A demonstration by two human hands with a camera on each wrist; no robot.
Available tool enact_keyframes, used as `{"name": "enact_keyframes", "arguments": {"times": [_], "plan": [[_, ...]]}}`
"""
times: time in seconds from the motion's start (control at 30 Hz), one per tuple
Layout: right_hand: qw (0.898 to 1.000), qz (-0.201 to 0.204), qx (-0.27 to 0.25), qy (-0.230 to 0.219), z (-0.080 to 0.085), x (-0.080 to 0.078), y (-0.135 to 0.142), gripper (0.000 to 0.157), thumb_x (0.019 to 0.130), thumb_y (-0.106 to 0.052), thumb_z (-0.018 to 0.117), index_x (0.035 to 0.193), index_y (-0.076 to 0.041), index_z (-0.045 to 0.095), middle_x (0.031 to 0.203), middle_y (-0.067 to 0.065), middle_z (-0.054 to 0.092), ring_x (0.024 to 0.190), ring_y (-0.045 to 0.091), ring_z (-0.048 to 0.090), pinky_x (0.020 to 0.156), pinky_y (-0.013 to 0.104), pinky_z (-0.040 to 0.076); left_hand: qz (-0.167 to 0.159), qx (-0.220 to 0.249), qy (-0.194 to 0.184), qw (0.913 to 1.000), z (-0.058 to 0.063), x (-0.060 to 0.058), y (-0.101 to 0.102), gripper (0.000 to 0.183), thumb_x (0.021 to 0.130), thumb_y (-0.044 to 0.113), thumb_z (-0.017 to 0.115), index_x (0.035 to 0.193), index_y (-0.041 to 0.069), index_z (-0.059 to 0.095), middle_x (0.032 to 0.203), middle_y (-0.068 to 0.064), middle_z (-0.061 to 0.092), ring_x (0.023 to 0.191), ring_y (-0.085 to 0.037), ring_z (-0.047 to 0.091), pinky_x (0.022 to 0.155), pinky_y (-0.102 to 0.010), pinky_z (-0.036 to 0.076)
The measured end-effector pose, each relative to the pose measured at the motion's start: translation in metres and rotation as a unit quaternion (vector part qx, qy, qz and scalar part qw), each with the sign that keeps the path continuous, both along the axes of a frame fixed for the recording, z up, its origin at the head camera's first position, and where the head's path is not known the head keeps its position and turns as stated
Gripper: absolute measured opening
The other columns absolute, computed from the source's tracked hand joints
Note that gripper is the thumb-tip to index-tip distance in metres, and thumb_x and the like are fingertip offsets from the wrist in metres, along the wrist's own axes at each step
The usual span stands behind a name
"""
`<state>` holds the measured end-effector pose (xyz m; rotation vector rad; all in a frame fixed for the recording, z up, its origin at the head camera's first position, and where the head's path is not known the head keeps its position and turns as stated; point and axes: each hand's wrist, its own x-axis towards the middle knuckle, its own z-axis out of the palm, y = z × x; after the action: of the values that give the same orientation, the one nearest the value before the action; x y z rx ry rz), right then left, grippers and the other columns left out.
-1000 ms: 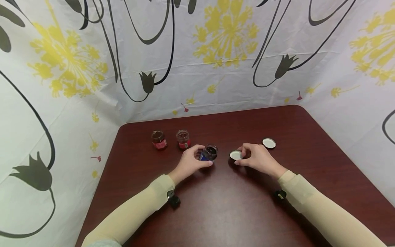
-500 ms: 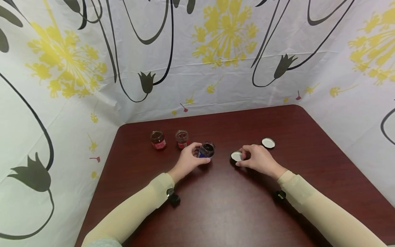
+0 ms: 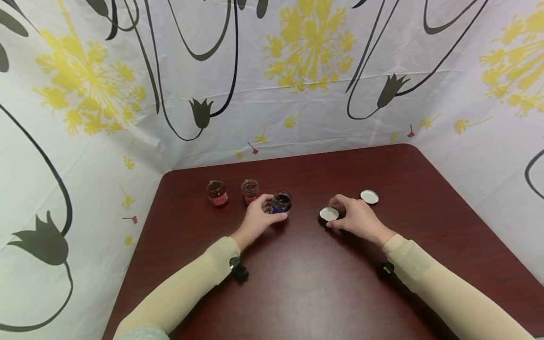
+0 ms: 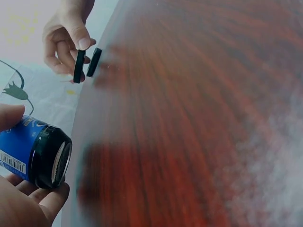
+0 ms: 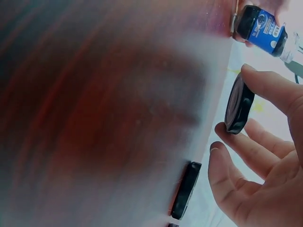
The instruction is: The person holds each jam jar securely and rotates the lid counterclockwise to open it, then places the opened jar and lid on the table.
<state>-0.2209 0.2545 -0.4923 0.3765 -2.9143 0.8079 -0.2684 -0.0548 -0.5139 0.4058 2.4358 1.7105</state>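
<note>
My left hand (image 3: 256, 219) grips an uncapped glass jar (image 3: 281, 203) with a blue label and dark contents. Its mouth faces up; in the left wrist view the jar's base (image 4: 61, 161) shows a little apart from the table. My right hand (image 3: 359, 219) pinches a dark-rimmed jar lid (image 3: 329, 214) between thumb and fingertips, white inside upward. That lid (image 5: 239, 103) looks raised off the tabletop in the right wrist view. A second lid (image 3: 369, 197) lies white side up on the table, just beyond my right hand.
Two uncapped glass jars with red labels stand at the back left, one jar (image 3: 217, 193) farther left and the other jar (image 3: 250, 191) just behind my left hand. The dark red-brown table (image 3: 306, 283) meets a patterned cloth (image 3: 263, 118) at the back and sides.
My left hand has carried the blue-labelled jar left and slightly back, away from the lid. The right hand's fingers have spread a little around its lid, which has shifted slightly right.
</note>
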Motion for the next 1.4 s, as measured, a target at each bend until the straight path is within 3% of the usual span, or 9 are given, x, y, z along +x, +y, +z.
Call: {"name": "enact_keyframes", "arguments": {"times": [0.2,0.93,1.17,1.4], "plan": [[1.0,0.001,0.003,0.0,0.001,0.0,0.002,0.064,0.062,-0.045,0.08,0.118,-0.028,0.054,0.095,-0.01,0.065,0.086,0.005,0.059,0.069,0.035,0.043,0.001,0.018,-0.001,0.9998,-0.001,-0.001,0.002,0.067,0.06,0.05,0.079,0.117,0.027,0.052,0.11,0.006,0.057,0.104,-0.009,0.055,0.085,-0.031,0.046],[0.999,0.029,0.017,0.005,0.003,0.001,0.006,0.06,0.066,-0.038,0.079,0.12,-0.022,0.057,0.108,-0.003,0.062,0.096,0.018,0.057,0.076,0.04,0.043,0.015,0.037,-0.012,0.9991,-0.006,-0.007,0.004,0.067,0.062,0.042,0.081,0.119,0.025,0.05,0.115,0.003,0.055,0.108,-0.013,0.053,0.086,-0.033,0.045],[0.999,0.014,0.034,0.015,0.003,0.002,0.005,0.061,0.066,-0.039,0.079,0.12,-0.023,0.057,0.11,-0.006,0.061,0.093,0.021,0.049,0.074,0.039,0.04,0.022,0.042,-0.009,0.9989,-0.005,-0.009,0.003,0.067,0.063,0.04,0.081,0.12,0.022,0.049,0.117,0.0,0.054,0.11,-0.017,0.052,0.086,-0.035,0.045],[0.999,0.004,0.042,0.011,0.002,0.0,0.005,0.061,0.066,-0.041,0.079,0.121,-0.025,0.057,0.109,-0.006,0.061,0.094,0.021,0.047,0.071,0.039,0.041,0.03,0.04,-0.008,0.9987,-0.008,-0.012,0.003,0.063,0.064,0.04,0.081,0.117,0.026,0.049,0.117,0.004,0.053,0.11,-0.013,0.051,0.087,-0.034,0.044]]}}
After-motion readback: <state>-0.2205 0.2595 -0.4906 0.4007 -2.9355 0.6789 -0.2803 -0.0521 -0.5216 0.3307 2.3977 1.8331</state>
